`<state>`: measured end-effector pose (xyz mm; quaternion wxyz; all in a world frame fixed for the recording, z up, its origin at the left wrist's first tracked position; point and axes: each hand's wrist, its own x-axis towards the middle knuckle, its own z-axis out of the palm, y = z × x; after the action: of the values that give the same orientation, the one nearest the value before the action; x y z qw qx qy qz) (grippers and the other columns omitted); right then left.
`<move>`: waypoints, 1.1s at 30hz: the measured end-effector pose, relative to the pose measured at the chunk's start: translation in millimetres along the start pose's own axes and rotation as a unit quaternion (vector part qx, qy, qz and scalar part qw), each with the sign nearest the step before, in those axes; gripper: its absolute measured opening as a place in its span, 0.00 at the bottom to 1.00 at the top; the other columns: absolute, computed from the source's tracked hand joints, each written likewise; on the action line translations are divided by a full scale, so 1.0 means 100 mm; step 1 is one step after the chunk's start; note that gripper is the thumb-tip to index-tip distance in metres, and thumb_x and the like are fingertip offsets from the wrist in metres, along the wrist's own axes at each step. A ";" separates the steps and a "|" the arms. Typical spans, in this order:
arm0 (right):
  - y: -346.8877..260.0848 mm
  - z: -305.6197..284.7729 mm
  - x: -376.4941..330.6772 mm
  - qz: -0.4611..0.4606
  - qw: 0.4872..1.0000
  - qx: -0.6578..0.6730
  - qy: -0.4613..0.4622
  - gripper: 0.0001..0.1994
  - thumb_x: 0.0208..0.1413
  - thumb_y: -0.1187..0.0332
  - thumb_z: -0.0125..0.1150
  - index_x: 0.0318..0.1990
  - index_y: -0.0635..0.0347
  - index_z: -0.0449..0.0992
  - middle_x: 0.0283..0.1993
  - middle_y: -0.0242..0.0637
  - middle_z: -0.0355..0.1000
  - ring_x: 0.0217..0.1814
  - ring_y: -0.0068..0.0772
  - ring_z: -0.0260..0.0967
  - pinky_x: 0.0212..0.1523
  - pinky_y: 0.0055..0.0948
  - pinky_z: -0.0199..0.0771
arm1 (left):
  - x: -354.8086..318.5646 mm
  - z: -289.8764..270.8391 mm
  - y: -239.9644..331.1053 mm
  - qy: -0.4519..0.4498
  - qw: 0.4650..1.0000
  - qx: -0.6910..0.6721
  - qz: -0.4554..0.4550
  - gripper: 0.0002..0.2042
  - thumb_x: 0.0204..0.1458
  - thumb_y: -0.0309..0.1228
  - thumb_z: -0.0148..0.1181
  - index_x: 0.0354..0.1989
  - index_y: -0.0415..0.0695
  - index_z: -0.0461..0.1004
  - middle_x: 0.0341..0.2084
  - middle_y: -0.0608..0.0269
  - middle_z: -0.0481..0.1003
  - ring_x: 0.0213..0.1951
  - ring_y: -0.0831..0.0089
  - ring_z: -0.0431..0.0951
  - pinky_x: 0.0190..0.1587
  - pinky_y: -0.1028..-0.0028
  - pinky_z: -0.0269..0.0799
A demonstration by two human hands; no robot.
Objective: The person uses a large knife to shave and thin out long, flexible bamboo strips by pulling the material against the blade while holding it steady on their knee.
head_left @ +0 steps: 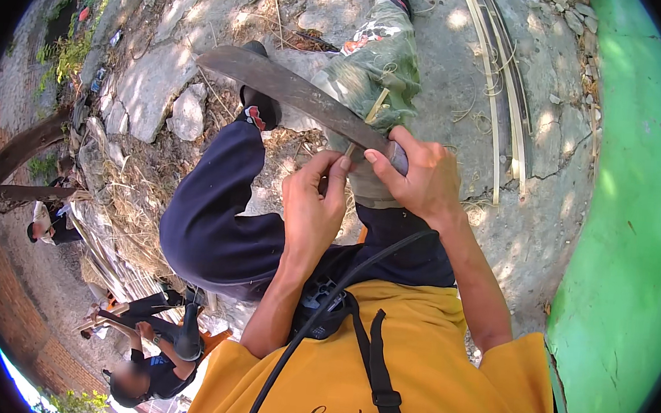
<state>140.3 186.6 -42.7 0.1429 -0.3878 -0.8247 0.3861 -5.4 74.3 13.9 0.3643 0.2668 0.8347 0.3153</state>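
Well — dark knife point(300, 98) (broad-bladed)

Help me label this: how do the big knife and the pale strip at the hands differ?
The knife has a broad, dark blade; the strip is narrow and yellowish. The right hand grips the knife, while the left hand pinches the strip. The knife points up to the left; the strip, up to the right. Both are handheld.

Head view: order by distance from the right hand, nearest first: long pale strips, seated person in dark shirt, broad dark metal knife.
1. Dark metal knife: in the right hand.
2. Long pale strips: ground, upper right.
3. Seated person: lower left.
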 end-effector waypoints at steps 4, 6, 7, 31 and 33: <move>0.00 -0.04 0.03 0.010 1.000 0.005 0.000 0.27 0.62 0.37 0.64 0.37 0.56 0.78 0.21 0.48 0.76 0.26 0.58 0.78 0.26 0.52 0.76 | -0.02 0.02 0.06 0.031 0.997 -0.013 0.067 0.09 0.68 0.28 0.60 0.38 0.36 0.82 0.18 0.67 0.73 0.21 0.85 0.63 0.23 0.76 0.58; 0.02 -0.04 0.00 0.004 1.000 0.007 -0.017 0.26 0.62 0.38 0.64 0.36 0.56 0.78 0.20 0.49 0.75 0.26 0.59 0.78 0.27 0.52 0.76 | -0.04 -0.01 0.10 0.022 0.997 0.038 0.062 0.06 0.66 0.25 0.61 0.39 0.34 0.81 0.25 0.48 0.81 0.21 0.66 0.78 0.29 0.67 0.72; 0.02 -0.05 0.01 0.004 1.000 0.007 -0.015 0.26 0.62 0.38 0.64 0.36 0.56 0.78 0.20 0.49 0.75 0.26 0.59 0.78 0.27 0.52 0.76 | -0.01 0.02 0.09 0.022 0.997 0.039 0.064 0.06 0.66 0.25 0.61 0.39 0.34 0.81 0.25 0.48 0.81 0.21 0.66 0.78 0.29 0.67 0.72; -0.07 -0.07 0.02 0.025 1.000 0.010 -0.014 0.28 0.62 0.37 0.62 0.38 0.57 0.79 0.24 0.51 0.77 0.28 0.61 0.79 0.30 0.53 0.78 | -0.21 -0.11 0.03 0.075 0.983 0.096 0.139 0.03 0.64 0.23 0.63 0.38 0.37 0.80 0.19 0.51 0.74 0.18 0.66 0.70 0.25 0.68 0.66; -0.08 -0.05 0.02 0.021 0.999 0.015 -0.022 0.26 0.64 0.41 0.62 0.39 0.59 0.78 0.22 0.50 0.74 0.27 0.61 0.77 0.28 0.52 0.73 | -0.12 -0.06 -0.03 0.099 0.973 0.095 0.188 0.03 0.64 0.23 0.63 0.39 0.37 0.80 0.18 0.55 0.73 0.18 0.72 0.68 0.24 0.70 0.64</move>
<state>137.9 187.7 -33.7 0.1225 -0.3943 -0.8132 0.4102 -4.0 62.7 20.5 0.1872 0.4197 0.8276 0.3223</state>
